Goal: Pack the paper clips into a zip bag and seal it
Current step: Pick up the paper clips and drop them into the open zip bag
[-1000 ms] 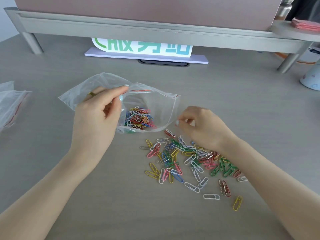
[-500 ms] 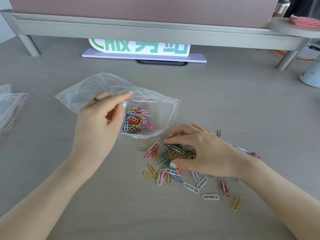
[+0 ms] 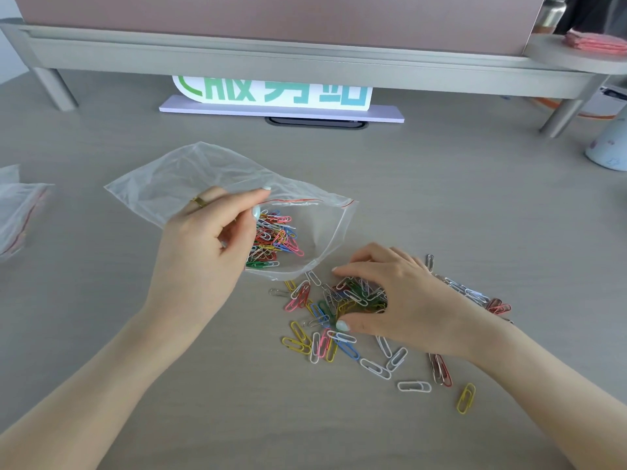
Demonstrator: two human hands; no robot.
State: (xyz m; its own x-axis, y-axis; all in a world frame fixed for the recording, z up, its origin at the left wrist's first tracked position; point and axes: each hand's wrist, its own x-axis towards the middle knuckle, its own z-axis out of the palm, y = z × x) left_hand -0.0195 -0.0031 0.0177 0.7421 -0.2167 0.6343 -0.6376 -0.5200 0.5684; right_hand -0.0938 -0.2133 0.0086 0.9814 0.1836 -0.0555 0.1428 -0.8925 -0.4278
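A clear zip bag (image 3: pixel 176 184) with a red seal line lies on the grey table, mouth open toward the right. Several coloured paper clips in the bag (image 3: pixel 274 239) show through the plastic. My left hand (image 3: pixel 207 245) pinches the bag's upper mouth edge between thumb and forefinger and holds it up. A loose pile of coloured paper clips (image 3: pixel 322 310) is spread on the table just below the bag mouth. My right hand (image 3: pixel 393 300) lies over the middle of the pile, fingers and thumb curled round a bunch of clips.
More clear zip bags (image 3: pixel 17 212) lie at the left edge. A raised grey shelf (image 3: pixel 305 59) spans the back, with a green-lettered sign (image 3: pixel 271 93) under it. A pale cup (image 3: pixel 610 147) stands at the far right. Stray clips (image 3: pixel 466 398) reach toward the near edge.
My right hand has come down from the bag mouth onto the pile and closed round clips. My left hand keeps holding the bag open in about the same place.
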